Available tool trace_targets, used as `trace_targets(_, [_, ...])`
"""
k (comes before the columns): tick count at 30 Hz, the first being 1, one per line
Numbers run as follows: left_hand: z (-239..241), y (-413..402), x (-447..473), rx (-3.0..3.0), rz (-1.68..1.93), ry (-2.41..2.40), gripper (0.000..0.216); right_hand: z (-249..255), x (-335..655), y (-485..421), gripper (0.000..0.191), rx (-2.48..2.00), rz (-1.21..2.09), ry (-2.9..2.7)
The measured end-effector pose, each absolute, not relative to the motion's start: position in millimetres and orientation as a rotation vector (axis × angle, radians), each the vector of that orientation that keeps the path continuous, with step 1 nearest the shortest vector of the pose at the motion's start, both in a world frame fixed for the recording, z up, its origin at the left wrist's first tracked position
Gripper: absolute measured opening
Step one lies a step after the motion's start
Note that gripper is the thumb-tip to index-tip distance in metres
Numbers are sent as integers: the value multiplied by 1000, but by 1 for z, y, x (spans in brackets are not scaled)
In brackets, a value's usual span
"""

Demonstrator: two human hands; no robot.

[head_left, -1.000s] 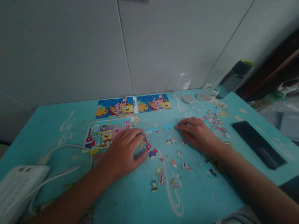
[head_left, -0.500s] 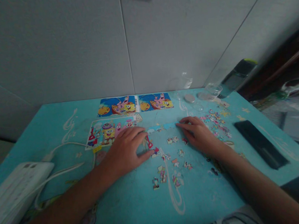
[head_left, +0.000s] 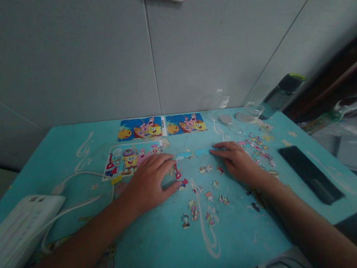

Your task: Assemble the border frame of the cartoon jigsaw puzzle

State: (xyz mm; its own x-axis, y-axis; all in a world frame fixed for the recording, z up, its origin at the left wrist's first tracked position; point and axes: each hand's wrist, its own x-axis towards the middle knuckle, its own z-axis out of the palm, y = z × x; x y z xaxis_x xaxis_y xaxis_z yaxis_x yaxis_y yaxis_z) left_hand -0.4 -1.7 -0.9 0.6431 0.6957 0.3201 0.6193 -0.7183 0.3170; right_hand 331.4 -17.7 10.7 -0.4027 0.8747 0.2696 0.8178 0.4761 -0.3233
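Note:
A narrow joined strip of light-blue jigsaw puzzle pieces (head_left: 194,153) lies on the table between my hands. My left hand (head_left: 151,178) rests at its left end, fingertips touching the corner and thumb spread apart below. Under that corner, a short column of joined pieces with red parts (head_left: 177,174) runs downward, partly hidden by the fingers. My right hand (head_left: 236,160) lies at the strip's right end with stretched fingers, the fingertips on or just beside the last piece. Several loose puzzle pieces (head_left: 193,211) are scattered below the strip.
A puzzle picture card (head_left: 130,159) lies by my left hand, and two blue cards (head_left: 186,124) lie near the wall. A pile of pieces (head_left: 260,149) and a black case (head_left: 311,174) are on the right. A white power strip (head_left: 20,233) with cables sits at left.
The view has tilted up slightly, so everything sits a little lower. Both hands stay at the ends of the strip, with hardly any movement.

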Motion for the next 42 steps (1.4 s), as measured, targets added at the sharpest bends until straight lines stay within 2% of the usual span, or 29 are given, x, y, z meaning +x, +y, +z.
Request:
trace_targets(9, [1,-4,0,2701,612,1083,51,15,337,-17,51,-1418,182,-2319])
trace_targets(12, [1,-4,0,2704,632,1080,50,25,344,-20,39,-1413,206,-2283])
trace_targets(17, [2,-5,1,2715,645,1077,50,42,353,-29,19,-1381,455,-2405])
trace_targets(42, [0,-4,-1,2716,592,1098,52,43,352,-38,17,-1426,567,-2543])
